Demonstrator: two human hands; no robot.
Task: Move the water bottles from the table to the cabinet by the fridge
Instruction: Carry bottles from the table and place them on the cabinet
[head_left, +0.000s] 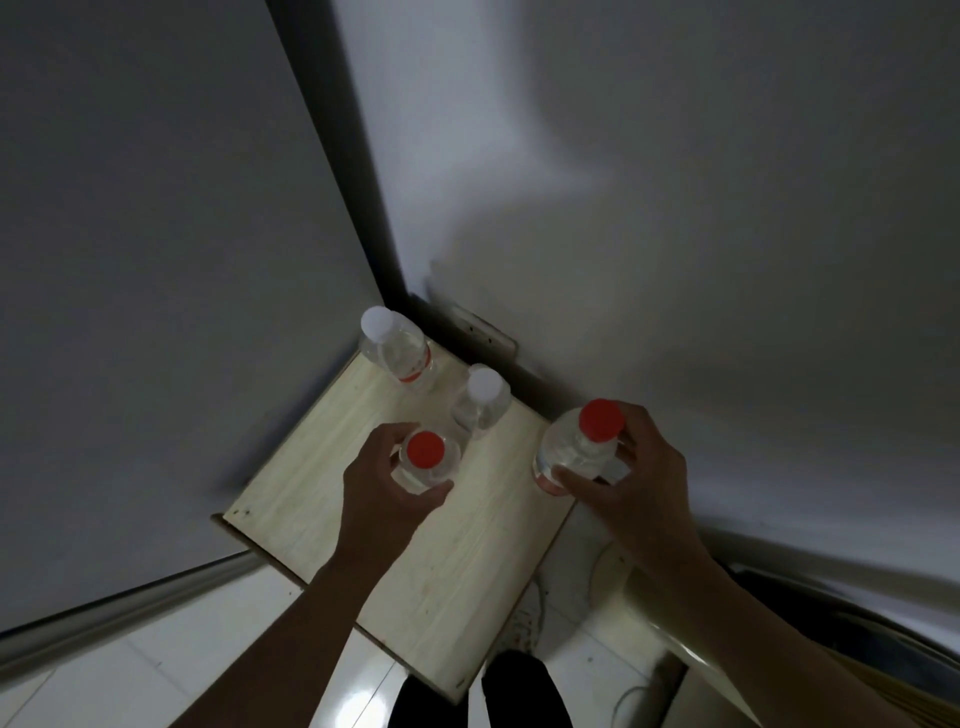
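Observation:
A pale wooden cabinet top (457, 561) fills the middle of the view. Two clear water bottles with white caps stand at its far end, one in the corner (397, 348) and one to its right (480, 402). My left hand (387, 486) is wrapped around a red-capped bottle (427, 460) that stands on or just above the top. My right hand (631, 475) grips a second red-capped bottle (579, 447), held tilted over the cabinet's right edge.
A grey fridge side (156, 260) rises at the left of the cabinet. A white wall (675, 208) with a socket plate (483, 327) stands behind. White floor tiles (156, 665) and my dark trouser legs (519, 691) show below.

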